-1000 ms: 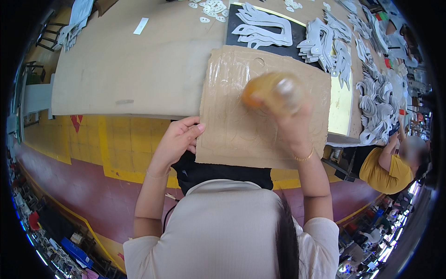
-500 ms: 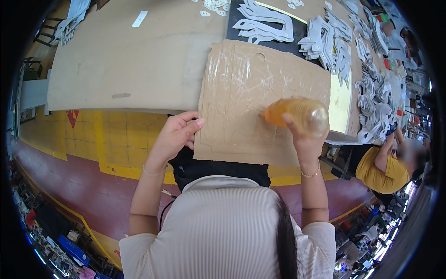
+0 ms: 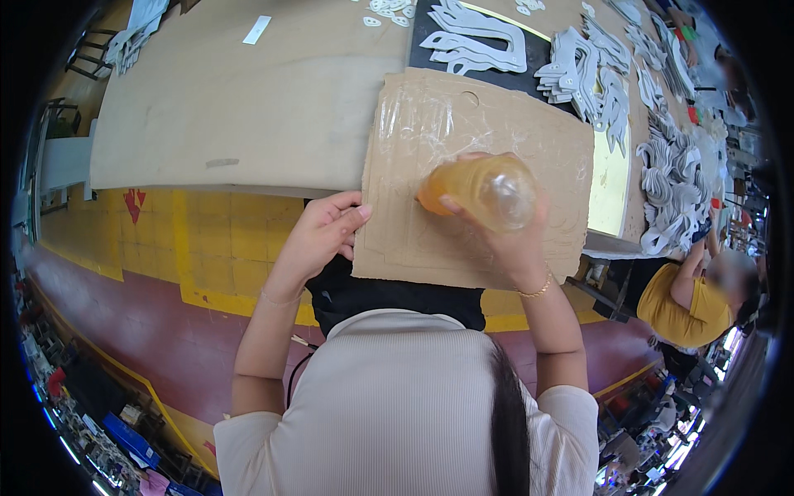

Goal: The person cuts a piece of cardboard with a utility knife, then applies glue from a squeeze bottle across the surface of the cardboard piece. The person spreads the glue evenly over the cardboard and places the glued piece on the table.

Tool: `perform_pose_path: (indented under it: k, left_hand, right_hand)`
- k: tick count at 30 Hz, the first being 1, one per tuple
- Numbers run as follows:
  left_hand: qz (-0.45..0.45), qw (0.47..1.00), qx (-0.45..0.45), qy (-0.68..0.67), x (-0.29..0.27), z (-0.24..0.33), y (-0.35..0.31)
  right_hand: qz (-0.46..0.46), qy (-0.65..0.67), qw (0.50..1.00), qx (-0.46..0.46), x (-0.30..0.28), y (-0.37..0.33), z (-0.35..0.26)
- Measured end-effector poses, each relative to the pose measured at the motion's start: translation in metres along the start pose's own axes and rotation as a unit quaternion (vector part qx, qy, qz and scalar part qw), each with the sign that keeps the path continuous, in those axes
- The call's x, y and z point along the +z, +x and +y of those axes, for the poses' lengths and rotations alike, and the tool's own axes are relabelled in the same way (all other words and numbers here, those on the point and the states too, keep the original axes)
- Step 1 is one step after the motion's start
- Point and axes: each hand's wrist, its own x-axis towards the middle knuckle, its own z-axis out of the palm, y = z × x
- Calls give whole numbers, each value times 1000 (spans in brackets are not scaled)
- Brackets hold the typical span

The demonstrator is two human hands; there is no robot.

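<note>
My right hand (image 3: 511, 240) is wrapped round a clear plastic bottle (image 3: 484, 186) of amber liquid. The bottle leans over with its base toward me and its orange end pointing down and left at a brown cardboard sheet (image 3: 413, 244); whether its tip touches is hard to see. Shiny, clear streaks mark the cardboard's upper part. My left hand (image 3: 322, 231) pinches the sheet's left edge, thumb on top and fingers partly hidden beneath. The sheet overhangs the table's front edge above my lap.
Grey-white cut pieces (image 3: 475, 41) lie on a black board (image 3: 536, 78) beyond the cardboard. Stacks of similar pieces (image 3: 670, 182) line the right side of the beige table (image 3: 231, 107). A person in a yellow top (image 3: 682, 306) is at the right.
My right hand has carried the bottle leftward across the cardboard. My left hand keeps its hold on the edge, and the view has shifted slightly.
</note>
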Motion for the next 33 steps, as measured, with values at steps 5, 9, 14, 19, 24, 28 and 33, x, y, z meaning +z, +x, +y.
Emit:
perform_pose_path:
  k: [5, 9, 14, 19, 24, 28, 33]
  left_hand:
    - [5, 1000, 3, 8, 1, -2, 0]
    - [16, 1000, -6, 20, 4, 1, 2]
    - [20, 1000, -3, 3, 4, -1, -2]
    - [22, 999, -7, 26, 5, 3, 1]
    - [26, 999, 0, 20, -2, 0, -3]
    - [28, 999, 1, 27, 0, 1, -2]
    - [50, 996, 2, 80, 1, 2, 2]
  right_hand:
    - [-72, -35, 991, -108, 8, 2, -6]
    - [-32, -77, 983, -164, 14, -1, -14]
    - [-90, -71, 978, -173, -7, -10, -13]
    - [-89, -66, 974, -199, 6, -24, -17]
    - [-42, -108, 986, -117, -36, -38, -9]
    - [34, -87, 991, -95, -35, -48, -5]
    - [-62, -69, 978, -187, 2, -58, -15]
